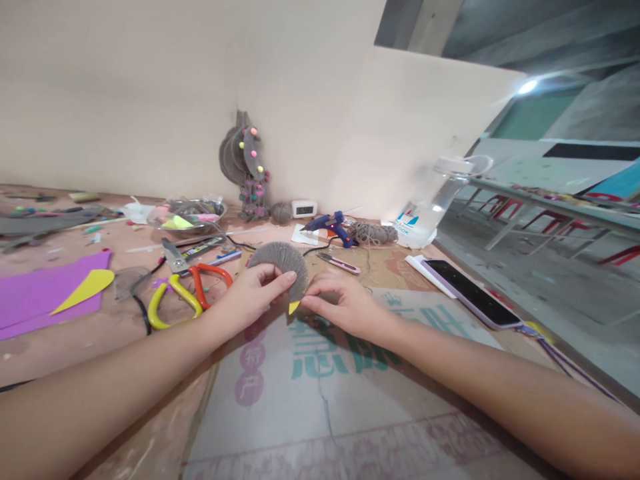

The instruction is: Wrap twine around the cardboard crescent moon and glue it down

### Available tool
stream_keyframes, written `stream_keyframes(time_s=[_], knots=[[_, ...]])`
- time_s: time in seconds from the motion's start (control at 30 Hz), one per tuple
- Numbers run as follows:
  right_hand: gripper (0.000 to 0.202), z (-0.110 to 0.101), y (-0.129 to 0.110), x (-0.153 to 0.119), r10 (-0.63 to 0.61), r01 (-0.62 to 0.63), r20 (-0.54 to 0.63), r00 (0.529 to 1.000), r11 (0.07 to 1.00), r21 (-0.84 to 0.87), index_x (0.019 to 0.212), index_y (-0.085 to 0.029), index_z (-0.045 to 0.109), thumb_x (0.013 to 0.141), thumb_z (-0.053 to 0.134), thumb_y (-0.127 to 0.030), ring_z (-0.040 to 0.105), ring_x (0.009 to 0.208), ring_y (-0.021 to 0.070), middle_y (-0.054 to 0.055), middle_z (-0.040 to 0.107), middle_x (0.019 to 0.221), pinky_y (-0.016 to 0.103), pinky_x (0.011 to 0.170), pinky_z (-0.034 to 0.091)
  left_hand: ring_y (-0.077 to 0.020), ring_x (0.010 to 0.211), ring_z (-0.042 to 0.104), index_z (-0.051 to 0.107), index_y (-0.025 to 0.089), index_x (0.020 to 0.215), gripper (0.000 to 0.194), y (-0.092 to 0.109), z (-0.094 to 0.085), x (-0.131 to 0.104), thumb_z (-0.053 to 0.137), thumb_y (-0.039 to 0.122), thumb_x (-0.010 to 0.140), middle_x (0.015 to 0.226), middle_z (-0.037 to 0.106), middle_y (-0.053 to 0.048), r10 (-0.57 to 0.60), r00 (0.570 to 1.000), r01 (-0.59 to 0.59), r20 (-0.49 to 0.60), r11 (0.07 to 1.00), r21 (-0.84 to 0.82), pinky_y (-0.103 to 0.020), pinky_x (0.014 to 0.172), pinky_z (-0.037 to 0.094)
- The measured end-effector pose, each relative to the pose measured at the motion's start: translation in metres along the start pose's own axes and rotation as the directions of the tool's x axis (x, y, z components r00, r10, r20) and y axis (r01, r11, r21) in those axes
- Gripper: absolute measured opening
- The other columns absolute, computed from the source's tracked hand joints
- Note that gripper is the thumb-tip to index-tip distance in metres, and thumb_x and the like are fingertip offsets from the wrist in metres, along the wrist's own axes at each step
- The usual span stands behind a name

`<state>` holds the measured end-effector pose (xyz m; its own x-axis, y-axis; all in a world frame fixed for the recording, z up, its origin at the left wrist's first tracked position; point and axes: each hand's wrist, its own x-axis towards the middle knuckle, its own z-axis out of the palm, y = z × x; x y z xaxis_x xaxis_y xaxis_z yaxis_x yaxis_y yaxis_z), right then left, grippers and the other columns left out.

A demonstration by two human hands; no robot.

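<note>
My left hand (267, 293) is closed on a crescent shape wrapped in grey yarn (281, 257), thumb on the near face and fingers behind. A bare yellow tip (294, 307) shows at the crescent's lower end. Thumb and fingertips of my right hand (337, 301) are pinched together beside that tip; what lies between them is too small to make out. Below the hands, a grey strand (326, 407) runs over the printed sheet (400, 413) on the table. A loose bundle of grey yarn (373, 233) lies farther back.
Scissors with yellow and red handles (173, 303) and purple sheets (30, 293) with a yellow cutout (87, 290) lie left. Behind are a blue glue gun (333, 225), a small craft knife (339, 263) and a metal bowl (193, 223). A phone (470, 291) and clear jug (425, 207) stand right.
</note>
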<state>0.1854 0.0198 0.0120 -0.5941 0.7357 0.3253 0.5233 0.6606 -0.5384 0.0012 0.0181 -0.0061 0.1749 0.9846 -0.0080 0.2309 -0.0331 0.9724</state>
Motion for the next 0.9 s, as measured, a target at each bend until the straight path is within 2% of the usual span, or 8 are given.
stream_keyframes(time_s=[0.43,0.53,0.63,0.8,0.9], knots=[[0.015,-0.002,-0.001,0.001,-0.002,0.002,-0.042,0.999,1.000,0.001,0.069,-0.017,0.064,0.081,0.056,-0.022,0.056,0.075,0.0139,0.001,0.065,0.072,0.029,0.076,0.042,-0.0055,0.034,0.039,0.047,0.019,0.061,0.039,-0.005,0.000,0.002,0.055,0.056,0.072,0.055,0.048,0.005,-0.033,0.999,0.036,0.034,0.995,-0.092,-0.017,0.029,0.028],[0.020,-0.004,0.004,0.000,-0.027,0.027,0.003,1.000,1.000,-0.006,0.071,-0.018,0.065,0.084,0.052,-0.024,0.056,0.075,0.0138,0.002,0.064,0.074,0.029,0.076,0.042,-0.0058,0.035,0.039,0.046,0.019,0.060,0.039,-0.003,0.000,0.002,0.054,0.055,0.073,0.053,0.047,0.005,-0.021,0.999,0.025,0.041,0.995,-0.099,-0.017,0.030,0.030],[0.029,-0.007,0.009,0.000,-0.044,0.046,0.053,0.998,0.998,-0.040,0.073,-0.018,0.067,0.088,0.046,-0.029,0.056,0.078,0.0145,0.003,0.064,0.078,0.030,0.078,0.041,-0.0068,0.043,0.044,0.045,0.018,0.059,0.038,-0.002,-0.001,0.002,0.053,0.052,0.075,0.055,0.048,0.004,0.037,0.999,-0.035,0.028,0.996,-0.078,-0.017,0.037,0.035],[0.020,-0.010,0.009,0.002,0.073,-0.072,-0.143,0.987,0.997,0.011,0.086,-0.016,0.063,0.087,0.048,-0.029,0.056,0.087,0.0160,0.004,0.064,0.087,0.031,0.081,0.041,-0.0068,0.044,0.042,0.044,0.019,0.062,0.038,-0.004,-0.001,0.001,0.050,0.053,0.076,0.057,0.045,0.005,0.045,0.999,-0.043,0.029,0.997,-0.065,-0.017,0.038,0.034],[0.011,-0.007,0.003,0.003,0.084,-0.072,-0.187,0.979,0.995,0.068,0.087,-0.017,0.060,0.083,0.054,-0.025,0.057,0.084,0.0146,0.002,0.063,0.086,0.028,0.078,0.043,-0.0079,0.044,0.042,0.047,0.019,0.064,0.037,-0.005,-0.002,0.002,0.050,0.054,0.076,0.057,0.047,0.005,0.063,0.997,-0.063,0.033,0.998,-0.014,-0.019,0.040,0.034]])
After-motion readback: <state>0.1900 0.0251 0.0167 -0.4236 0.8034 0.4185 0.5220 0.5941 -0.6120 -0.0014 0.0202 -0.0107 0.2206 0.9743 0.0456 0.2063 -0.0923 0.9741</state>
